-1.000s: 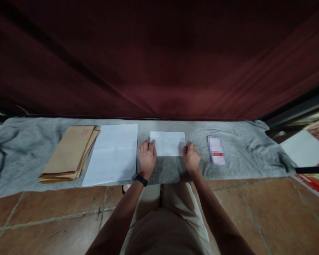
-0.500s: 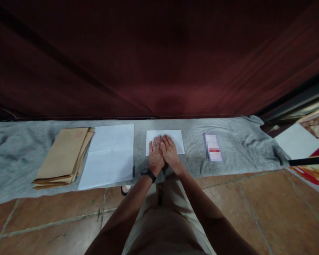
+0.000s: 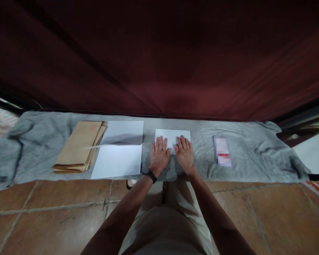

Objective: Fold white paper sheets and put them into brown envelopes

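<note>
1. Left hand (image 3: 159,153) lies flat, fingers spread, pressing the paper's (image 3: 172,136) 7 o'clock part, gripping nothing.
2. Right hand (image 3: 185,152) lies flat at 5 o'clock, likewise.
3. Paper rests on the grey cloth (image 3: 42,148).

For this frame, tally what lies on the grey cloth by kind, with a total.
Folded white paper sheet, under both flat hands: 1
Stack of larger white paper sheets: 1
Stack of brown paper envelopes: 1
Small white card with red band: 1
Total: 4
</note>
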Demonstrator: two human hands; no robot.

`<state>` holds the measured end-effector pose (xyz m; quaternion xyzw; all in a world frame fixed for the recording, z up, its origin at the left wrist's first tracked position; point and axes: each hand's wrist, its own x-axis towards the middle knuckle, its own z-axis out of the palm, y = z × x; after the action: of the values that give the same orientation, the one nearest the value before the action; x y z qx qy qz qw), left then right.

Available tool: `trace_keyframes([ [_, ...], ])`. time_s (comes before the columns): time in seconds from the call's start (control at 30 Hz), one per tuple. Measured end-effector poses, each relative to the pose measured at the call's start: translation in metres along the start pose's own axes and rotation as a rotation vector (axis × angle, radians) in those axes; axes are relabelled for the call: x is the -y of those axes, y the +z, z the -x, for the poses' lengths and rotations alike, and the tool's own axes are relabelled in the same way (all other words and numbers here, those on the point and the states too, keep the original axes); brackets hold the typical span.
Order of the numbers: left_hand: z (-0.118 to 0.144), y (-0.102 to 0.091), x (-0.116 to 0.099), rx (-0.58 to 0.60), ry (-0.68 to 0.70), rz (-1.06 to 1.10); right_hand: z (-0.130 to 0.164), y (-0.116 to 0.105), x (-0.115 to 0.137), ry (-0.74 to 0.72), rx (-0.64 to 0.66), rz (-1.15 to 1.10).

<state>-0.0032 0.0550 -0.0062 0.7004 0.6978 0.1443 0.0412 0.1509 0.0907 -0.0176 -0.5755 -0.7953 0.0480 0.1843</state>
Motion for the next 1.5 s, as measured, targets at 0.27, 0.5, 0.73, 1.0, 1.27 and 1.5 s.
trace_keyframes([
  [0.27, 0.013, -0.017, 0.007, 0.03, 0.03, -0.023, 0.013, -0.007, -0.03, 0.029, -0.018, 0.087],
  [0.5, -0.033, -0.066, 0.05, -0.028, -0.012, -0.051, 0.015, -0.005, -0.032, 0.057, -0.031, 0.138],
  [0.73, -0.01, -0.061, 0.071, -0.018, 0.063, 0.009, 0.016, -0.005, -0.031, 0.051, -0.03, 0.127],
  [1.0, -0.005, -0.084, 0.146, -0.22, -0.268, 0.103, 0.017, -0.008, -0.031, 0.046, -0.034, 0.153],
  [1.27, 0.012, -0.062, 0.092, -0.186, 0.03, 0.059, 0.002, -0.012, 0.001, 0.028, -0.064, 0.109],
  [1.5, -0.014, -0.021, 0.009, 0.037, 0.331, -0.026, -0.015, 0.001, 0.032, -0.068, 0.065, 0.057],
])
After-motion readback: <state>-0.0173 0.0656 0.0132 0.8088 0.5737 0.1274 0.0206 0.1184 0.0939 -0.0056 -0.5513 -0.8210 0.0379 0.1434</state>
